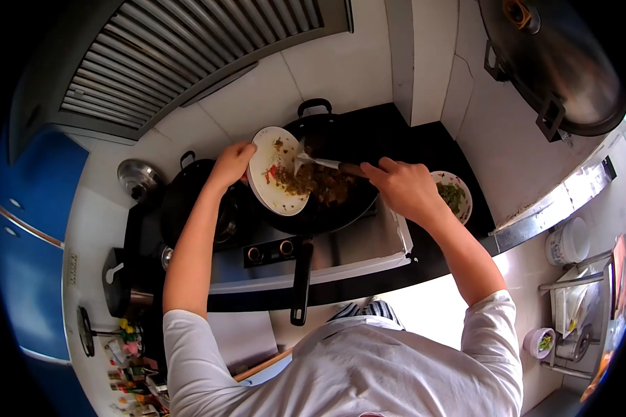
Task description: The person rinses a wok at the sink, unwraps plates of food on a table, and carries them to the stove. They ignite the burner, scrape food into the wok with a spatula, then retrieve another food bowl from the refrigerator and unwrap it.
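My left hand (234, 165) grips the rim of a white plate (263, 182), which is tilted over a black wok (341, 219). Bits of chopped food, some red, cling to the plate. In my right hand (401, 182) is the wooden handle of a spatula (332, 164); its metal blade reaches to the plate's right edge, among the food. Brown cooked food (330, 186) lies in the wok beside the plate's lower edge. The wok sits on the stove, its long handle (302, 281) pointing toward me. My fingertips under the plate are hidden.
A bowl of chopped greens (452, 194) stands right of the wok. To the left are another dark pan (181, 201) and a metal lid (138, 178). A range hood (188, 55) hangs above the stove. A large pot (556, 62) is at upper right, a rack (577, 299) at right.
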